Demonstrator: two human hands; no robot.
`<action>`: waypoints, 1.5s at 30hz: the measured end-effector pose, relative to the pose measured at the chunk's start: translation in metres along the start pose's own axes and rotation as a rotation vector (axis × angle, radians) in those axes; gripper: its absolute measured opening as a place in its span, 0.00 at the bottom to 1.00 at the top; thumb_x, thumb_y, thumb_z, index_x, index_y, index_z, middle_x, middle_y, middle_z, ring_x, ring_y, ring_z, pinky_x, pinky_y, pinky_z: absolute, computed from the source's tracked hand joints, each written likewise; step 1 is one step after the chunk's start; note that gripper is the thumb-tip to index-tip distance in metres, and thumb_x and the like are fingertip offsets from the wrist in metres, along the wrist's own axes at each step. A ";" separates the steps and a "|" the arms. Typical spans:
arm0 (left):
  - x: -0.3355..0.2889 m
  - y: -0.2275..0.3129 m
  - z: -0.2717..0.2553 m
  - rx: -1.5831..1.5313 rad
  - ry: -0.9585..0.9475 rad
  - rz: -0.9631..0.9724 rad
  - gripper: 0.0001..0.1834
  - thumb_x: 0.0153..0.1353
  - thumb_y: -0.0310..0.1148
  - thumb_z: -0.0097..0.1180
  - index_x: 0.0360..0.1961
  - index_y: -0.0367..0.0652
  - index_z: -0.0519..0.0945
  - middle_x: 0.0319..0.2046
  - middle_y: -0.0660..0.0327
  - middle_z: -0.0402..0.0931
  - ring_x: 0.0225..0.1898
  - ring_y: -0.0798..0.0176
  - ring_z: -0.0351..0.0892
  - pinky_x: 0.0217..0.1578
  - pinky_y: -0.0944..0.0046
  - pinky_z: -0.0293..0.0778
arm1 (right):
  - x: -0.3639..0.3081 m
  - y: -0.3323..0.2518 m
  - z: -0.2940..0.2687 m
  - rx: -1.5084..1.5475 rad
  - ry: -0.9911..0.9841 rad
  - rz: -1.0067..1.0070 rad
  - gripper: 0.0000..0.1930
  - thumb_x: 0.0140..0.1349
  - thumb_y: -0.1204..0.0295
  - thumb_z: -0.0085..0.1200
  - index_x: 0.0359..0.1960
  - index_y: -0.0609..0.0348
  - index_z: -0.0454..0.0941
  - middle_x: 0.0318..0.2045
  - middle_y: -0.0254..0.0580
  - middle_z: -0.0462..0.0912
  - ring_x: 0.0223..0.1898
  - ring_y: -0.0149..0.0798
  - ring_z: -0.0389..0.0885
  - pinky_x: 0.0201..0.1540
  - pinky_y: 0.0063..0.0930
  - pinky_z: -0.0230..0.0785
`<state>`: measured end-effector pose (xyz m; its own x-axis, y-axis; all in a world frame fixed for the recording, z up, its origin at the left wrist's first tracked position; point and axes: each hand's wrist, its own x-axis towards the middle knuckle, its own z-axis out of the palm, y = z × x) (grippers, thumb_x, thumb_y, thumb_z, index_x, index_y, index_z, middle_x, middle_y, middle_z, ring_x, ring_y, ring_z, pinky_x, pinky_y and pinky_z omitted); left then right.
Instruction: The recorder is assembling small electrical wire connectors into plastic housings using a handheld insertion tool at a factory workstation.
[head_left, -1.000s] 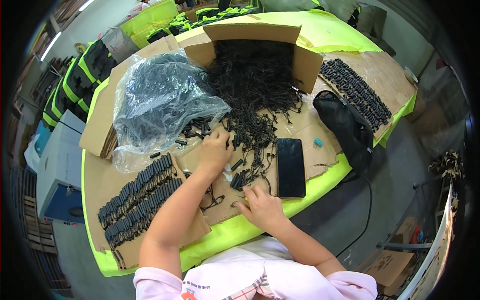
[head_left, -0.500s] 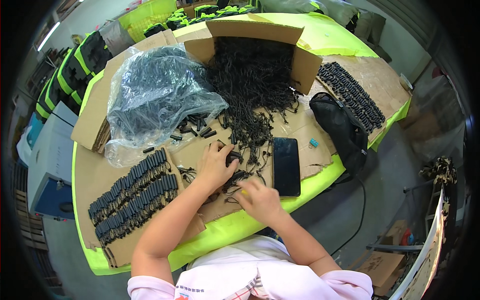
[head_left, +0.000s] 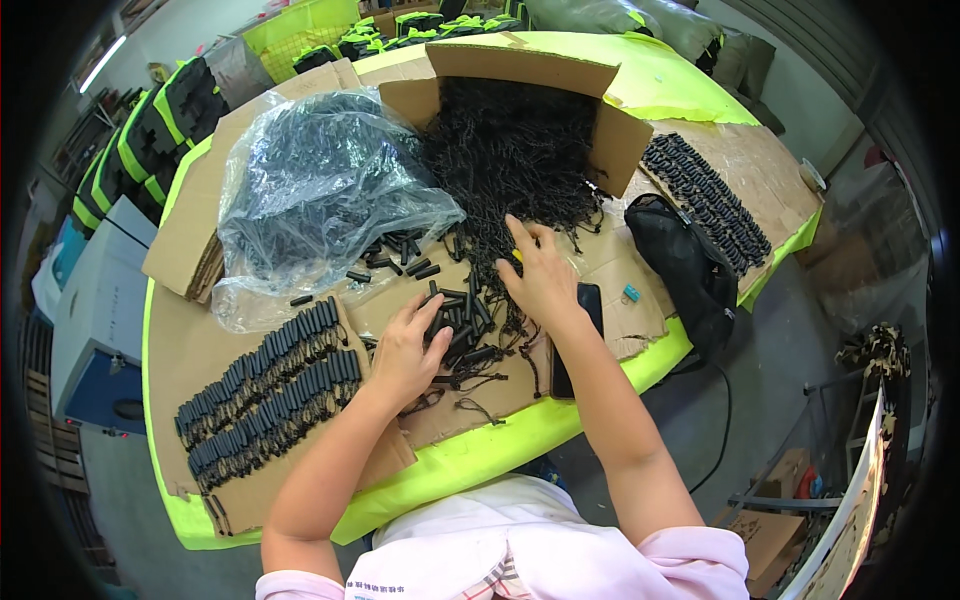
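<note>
Several black tubes [head_left: 462,312] lie in a loose pile on the cardboard in front of me. At the pile's left edge rests my left hand [head_left: 402,352], its fingers spread and the fingertips touching the tubes. My right hand [head_left: 545,282] reaches forward to the near edge of a tangled heap of black looped cords [head_left: 510,150], which spills from a cardboard box [head_left: 622,140]. Its forefinger stretches out and the thumb is apart. A small yellow patch shows by its fingers. A few knotted cords [head_left: 480,408] lie nearest me.
Rows of corded black tubes [head_left: 270,390] lie at left, behind them a clear plastic bag [head_left: 320,200]. At right are a phone [head_left: 562,370] partly under my right forearm, a teal clip [head_left: 631,292], a black pouch [head_left: 680,265] and rows of small dark pieces [head_left: 705,200].
My right hand has moved forward from near me to the cord heap. My left hand has drawn back slightly toward me, and more of the loose tubes now show beside it.
</note>
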<state>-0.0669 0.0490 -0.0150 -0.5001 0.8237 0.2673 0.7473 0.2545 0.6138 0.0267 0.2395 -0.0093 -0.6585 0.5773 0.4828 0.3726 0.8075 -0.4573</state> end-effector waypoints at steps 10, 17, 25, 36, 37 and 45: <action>-0.004 -0.004 0.003 0.009 -0.090 -0.032 0.17 0.56 0.31 0.50 0.47 0.37 0.72 0.50 0.44 0.67 0.52 0.44 0.66 0.52 0.56 0.63 | -0.020 0.000 0.002 -0.116 -0.293 -0.001 0.12 0.52 0.64 0.51 0.38 0.53 0.71 0.36 0.49 0.70 0.28 0.53 0.77 0.31 0.44 0.70; -0.004 -0.010 0.003 -0.022 0.022 0.029 0.13 0.54 0.27 0.50 0.41 0.35 0.75 0.41 0.46 0.71 0.44 0.45 0.70 0.46 0.56 0.68 | -0.038 -0.011 -0.027 -0.075 -0.217 0.011 0.14 0.53 0.64 0.52 0.42 0.50 0.74 0.36 0.43 0.73 0.28 0.50 0.78 0.31 0.40 0.71; -0.002 -0.018 0.002 0.091 0.116 -0.009 0.08 0.50 0.23 0.52 0.33 0.34 0.75 0.30 0.50 0.71 0.33 0.49 0.73 0.36 0.58 0.69 | 0.005 -0.025 0.009 -0.067 -0.150 0.016 0.11 0.54 0.64 0.51 0.34 0.57 0.77 0.34 0.43 0.74 0.32 0.48 0.77 0.34 0.39 0.70; 0.000 -0.021 -0.004 0.122 0.092 -0.128 0.11 0.48 0.24 0.55 0.35 0.34 0.74 0.29 0.49 0.72 0.31 0.49 0.76 0.33 0.57 0.72 | -0.005 -0.013 0.001 0.387 -0.031 0.111 0.07 0.51 0.74 0.54 0.32 0.60 0.71 0.32 0.42 0.77 0.29 0.42 0.76 0.33 0.33 0.68; 0.001 -0.013 -0.008 0.120 0.090 -0.128 0.11 0.48 0.24 0.55 0.35 0.34 0.74 0.29 0.49 0.72 0.31 0.49 0.76 0.33 0.57 0.72 | -0.012 -0.012 -0.010 0.637 -0.066 0.254 0.06 0.52 0.76 0.53 0.31 0.61 0.71 0.32 0.40 0.77 0.28 0.35 0.74 0.31 0.27 0.66; 0.007 -0.011 0.000 0.138 -0.159 -0.365 0.16 0.47 0.26 0.51 0.40 0.34 0.72 0.34 0.41 0.75 0.37 0.41 0.74 0.40 0.53 0.70 | -0.077 -0.024 -0.052 1.472 -0.136 0.520 0.06 0.53 0.80 0.51 0.30 0.57 0.67 0.29 0.39 0.77 0.15 0.16 0.60 0.15 0.10 0.53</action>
<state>-0.0790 0.0517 -0.0196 -0.6769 0.7323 -0.0743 0.5906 0.6006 0.5389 0.1026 0.1814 0.0035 -0.7476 0.6640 0.0145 -0.3190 -0.3398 -0.8848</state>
